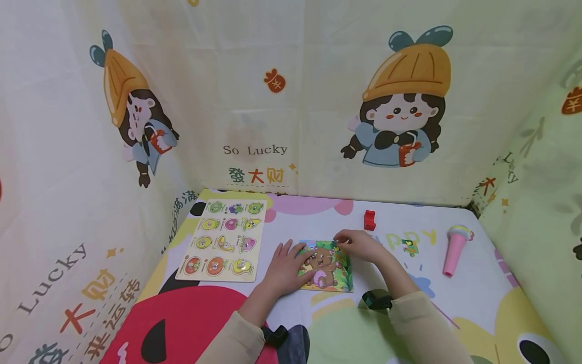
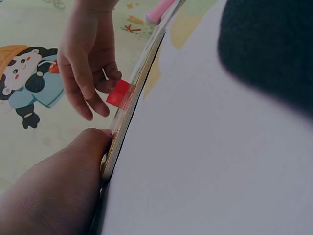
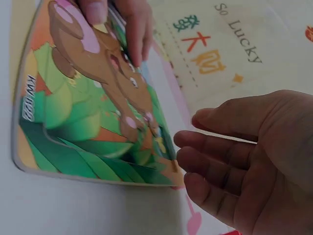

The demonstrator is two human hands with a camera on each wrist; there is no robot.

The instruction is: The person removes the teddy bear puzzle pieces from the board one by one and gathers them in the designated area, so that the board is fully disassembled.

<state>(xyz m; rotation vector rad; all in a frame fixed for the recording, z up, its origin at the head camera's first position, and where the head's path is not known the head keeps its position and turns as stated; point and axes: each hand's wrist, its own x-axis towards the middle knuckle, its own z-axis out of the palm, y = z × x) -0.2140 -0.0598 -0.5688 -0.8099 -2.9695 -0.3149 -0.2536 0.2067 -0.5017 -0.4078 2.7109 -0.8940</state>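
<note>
A small bear jigsaw puzzle (image 1: 324, 263) lies flat on the table. Across its left side rests my left hand (image 1: 287, 268), fingers spread toward the top edge, thumb on the bear's belly. Over the puzzle's upper right corner is my right hand (image 1: 361, 246). In the right wrist view that right hand (image 3: 244, 166) has loosely bent fingers, thumb apart, and nothing visible between them. The label on the puzzle board (image 3: 93, 98) reads "KW-022". Right of the puzzle lies a loose green-and-yellow jigsaw piece (image 1: 409, 247).
On the left lies a fruit picture board (image 1: 234, 240) with several knobbed-looking pieces. A small red object (image 1: 370, 220) stands behind the right hand. A pink toy microphone (image 1: 456, 249) lies at the right. Printed cloth walls (image 1: 318, 116) enclose the table's back and sides.
</note>
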